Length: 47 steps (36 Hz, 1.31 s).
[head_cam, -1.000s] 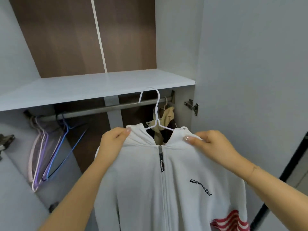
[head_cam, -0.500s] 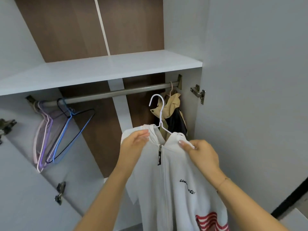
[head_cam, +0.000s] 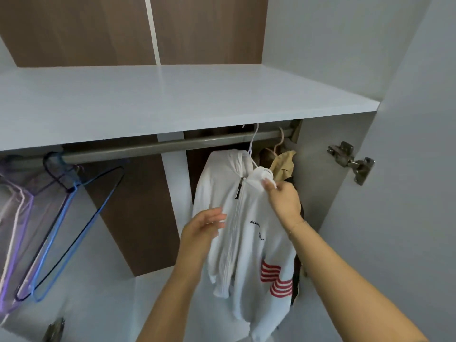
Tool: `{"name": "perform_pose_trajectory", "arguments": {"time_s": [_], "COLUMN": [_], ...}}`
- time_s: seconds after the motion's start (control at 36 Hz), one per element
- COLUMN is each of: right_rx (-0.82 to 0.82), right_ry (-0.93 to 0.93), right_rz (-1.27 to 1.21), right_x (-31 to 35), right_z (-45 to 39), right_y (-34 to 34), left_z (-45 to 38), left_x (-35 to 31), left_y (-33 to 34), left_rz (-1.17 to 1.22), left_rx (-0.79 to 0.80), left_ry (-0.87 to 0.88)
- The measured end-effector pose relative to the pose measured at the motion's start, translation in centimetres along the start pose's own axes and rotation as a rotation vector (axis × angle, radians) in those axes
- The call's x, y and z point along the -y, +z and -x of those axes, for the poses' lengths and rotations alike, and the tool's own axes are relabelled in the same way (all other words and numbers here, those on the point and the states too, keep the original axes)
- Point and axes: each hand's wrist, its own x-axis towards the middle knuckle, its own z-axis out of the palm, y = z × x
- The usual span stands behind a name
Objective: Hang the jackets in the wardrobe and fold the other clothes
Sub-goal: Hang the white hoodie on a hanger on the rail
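One white jacket [head_cam: 249,233] on rail [head_cam: 153,147] | right hand [head_cam: 283,201] pinching collar

bare rail [head_cam: 138,151] between hangers [head_cam: 61,218], white jacket [head_cam: 246,243]

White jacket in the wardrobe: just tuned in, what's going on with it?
A person is hanging the white jacket in the wardrobe. Its white hanger is hooked over the rail, beside a tan garment at the right end. The right hand pinches the jacket's collar; the left hand is open by its front, holding nothing. Empty hangers hang at the left.
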Motion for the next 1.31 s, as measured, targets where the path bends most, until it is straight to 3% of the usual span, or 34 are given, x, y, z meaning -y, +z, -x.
{"name": "perform_pose_trajectory", "arguments": {"time_s": [0.19,0.47,0.69,0.83,1.06,1.31], "right_rx": [0.023,0.004,-0.07,-0.129,-0.281,-0.562], "right_ry": [0.095,0.083,0.205,0.276,0.389,0.411], "right_rz": [0.0,0.095,-0.33,-0.464,-0.585,-0.689], "right_x": [-2.4,-4.3,-5.7,-6.0,-6.9,-8.0], "right_z": [-1.1,2.8,11.0,15.1,23.5,38.3], "right_y": [4.8,3.6,1.1,-1.1,-5.8,-14.1], "left_z": [-3.5,-4.8,-4.1,-2.7,3.3,17.5], "left_x": [1.5,2.6,4.0,5.4,5.3,5.1], "left_y": [-1.0,-0.2,2.8,4.1,5.4,9.0], "left_rz": [0.029,-0.002,0.035,-0.03,-0.042,-0.007], "left_rx": [0.077,0.236,0.402,0.542,0.714,0.972], "left_ry": [-0.095,-0.132,-0.194,-0.164,-0.187,-0.23]}}
